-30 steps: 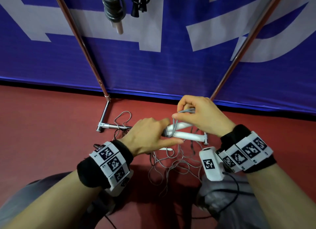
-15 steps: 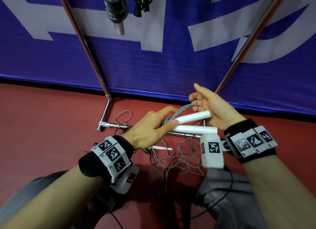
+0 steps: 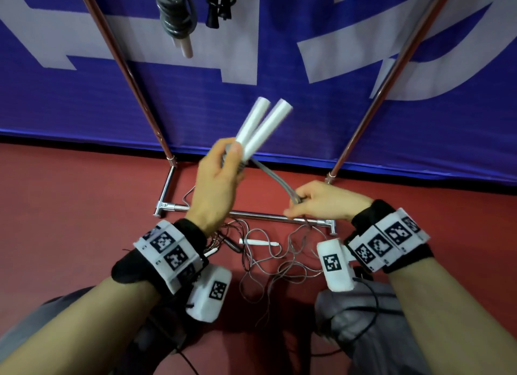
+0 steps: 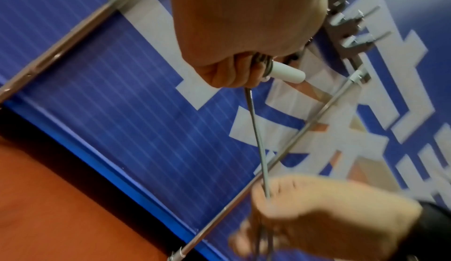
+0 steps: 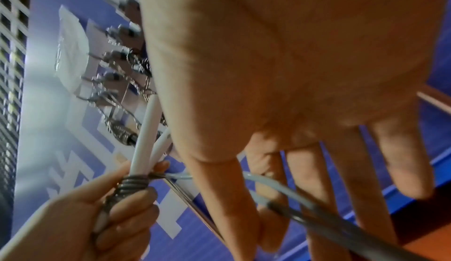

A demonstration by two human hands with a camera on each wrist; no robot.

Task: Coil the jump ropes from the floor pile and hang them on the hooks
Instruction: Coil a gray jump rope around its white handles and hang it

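Note:
My left hand (image 3: 221, 176) grips the lower ends of two white jump-rope handles (image 3: 261, 128), which point up and away. Grey cord (image 5: 133, 183) is wound round the handles just above its fingers. From there a taut grey cord (image 3: 275, 179) runs down to my right hand (image 3: 321, 201), which pinches it between thumb and fingers. In the left wrist view the cord (image 4: 258, 141) stretches straight between the two hands. Under both hands a loose pile of thin ropes (image 3: 277, 260) lies on the red floor, with a small white handle (image 3: 258, 242) in it.
A metal rack stands against the blue banner: two slanted poles (image 3: 126, 72) and a floor bar (image 3: 251, 214). Two coiled ropes hang above, a grey one (image 3: 174, 13) and a black one (image 3: 219, 5). Hooks (image 4: 351, 39) show on the rack's top. My knees are below.
My left hand has lifted the two white handles from lying sideways to pointing up. My right hand has let go of them, dropped lower right and taken the cord, now taut.

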